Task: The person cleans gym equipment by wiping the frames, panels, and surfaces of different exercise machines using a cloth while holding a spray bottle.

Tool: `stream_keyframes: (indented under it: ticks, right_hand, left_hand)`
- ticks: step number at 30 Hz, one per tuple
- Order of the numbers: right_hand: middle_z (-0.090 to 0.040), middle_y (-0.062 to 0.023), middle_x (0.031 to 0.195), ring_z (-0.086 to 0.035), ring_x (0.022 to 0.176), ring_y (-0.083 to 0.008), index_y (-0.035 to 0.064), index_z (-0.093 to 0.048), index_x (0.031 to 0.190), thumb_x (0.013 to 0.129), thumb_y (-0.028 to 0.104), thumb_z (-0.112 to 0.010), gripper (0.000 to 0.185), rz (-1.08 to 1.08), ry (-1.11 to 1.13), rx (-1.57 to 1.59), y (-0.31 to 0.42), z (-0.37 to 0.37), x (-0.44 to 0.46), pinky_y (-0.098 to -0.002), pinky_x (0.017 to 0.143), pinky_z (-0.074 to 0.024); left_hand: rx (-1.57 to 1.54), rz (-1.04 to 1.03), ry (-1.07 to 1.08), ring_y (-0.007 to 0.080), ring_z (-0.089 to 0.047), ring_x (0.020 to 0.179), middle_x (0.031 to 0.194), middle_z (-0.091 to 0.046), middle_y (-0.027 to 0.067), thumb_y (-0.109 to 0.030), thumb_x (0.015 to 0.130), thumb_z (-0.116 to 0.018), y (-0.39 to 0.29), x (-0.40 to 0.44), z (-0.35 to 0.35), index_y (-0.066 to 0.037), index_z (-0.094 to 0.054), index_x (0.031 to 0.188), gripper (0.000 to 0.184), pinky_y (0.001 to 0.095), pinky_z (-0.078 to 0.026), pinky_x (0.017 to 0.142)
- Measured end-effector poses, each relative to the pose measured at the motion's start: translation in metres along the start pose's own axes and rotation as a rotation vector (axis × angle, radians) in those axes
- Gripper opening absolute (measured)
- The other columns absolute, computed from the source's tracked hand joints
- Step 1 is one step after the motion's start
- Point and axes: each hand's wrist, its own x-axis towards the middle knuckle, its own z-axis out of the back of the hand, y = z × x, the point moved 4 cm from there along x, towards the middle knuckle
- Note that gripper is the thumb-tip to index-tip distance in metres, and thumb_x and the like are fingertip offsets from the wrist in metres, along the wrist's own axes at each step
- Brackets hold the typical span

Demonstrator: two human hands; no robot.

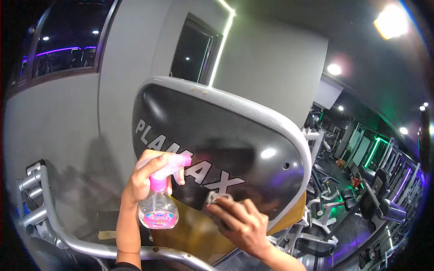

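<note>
My left hand (143,178) is closed around the neck of a clear spray bottle (158,208) with a pink trigger head and a pink label. Its nozzle points right, in front of a dark machine panel (226,131) with a silver rim and large "PLAMAX" lettering. My right hand (242,223) holds a crumpled greyish cloth (218,198) against or very near the panel's lower part, just below the letter X. Part of the cloth is hidden by the fingers, and that hand is slightly blurred.
A curved silver metal tube (95,247) runs along the lower left, in front of a grey wall (58,122). Below the dark panel is a yellowish panel (181,239). Several gym machines (384,198) stand along the floor at the right.
</note>
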Motion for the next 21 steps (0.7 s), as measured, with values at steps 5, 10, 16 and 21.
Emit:
stream_keyframes:
  ticks: [5,10,16,21]
  right_hand:
    - [-0.063,0.0133,0.12,-0.053,0.071,-0.0106,0.0329,-0.072,0.116,0.059,0.019,-0.08,0.06,0.136,0.216,0.02,-0.01,0.002,0.003,-0.0223,0.05,-0.0494]
    - [-0.067,0.0078,0.104,-0.06,0.08,-0.0142,0.0263,-0.072,0.106,0.068,0.019,-0.079,0.04,0.028,0.022,0.036,-0.044,0.047,0.057,-0.028,0.055,-0.0533]
    - [-0.065,0.0034,0.099,-0.061,0.08,-0.0189,0.0181,-0.071,0.101,0.077,0.025,-0.073,0.025,-0.048,-0.097,-0.014,-0.048,0.047,0.104,-0.0323,0.056,-0.0545]
    - [-0.065,0.005,0.1,-0.059,0.074,-0.0142,0.017,-0.071,0.1,0.073,0.02,-0.078,0.029,0.032,-0.017,-0.05,-0.014,0.023,0.082,-0.0271,0.051,-0.05]
  left_hand:
    - [-0.001,-0.034,0.064,0.0179,-0.063,0.055,0.082,-0.068,0.0169,-0.041,0.099,-0.042,-0.002,-0.002,-0.003,0.01,-0.066,0.107,0.057,0.0243,-0.051,0.049]
    - [-0.023,-0.037,0.042,0.018,-0.063,0.054,0.082,-0.068,0.0166,-0.044,0.098,-0.043,0.001,-0.003,-0.005,0.01,-0.066,0.102,0.059,0.0249,-0.052,0.049]
    - [0.047,-0.042,-0.038,0.0217,-0.061,0.047,0.076,-0.067,0.02,-0.047,0.097,-0.039,0.006,0.0,-0.007,0.011,-0.065,0.096,0.064,0.0278,-0.051,0.042]
    - [0.053,-0.037,-0.056,0.0216,-0.061,0.047,0.076,-0.067,0.0191,-0.049,0.098,-0.039,0.007,0.001,-0.011,0.01,-0.065,0.095,0.065,0.0278,-0.051,0.043]
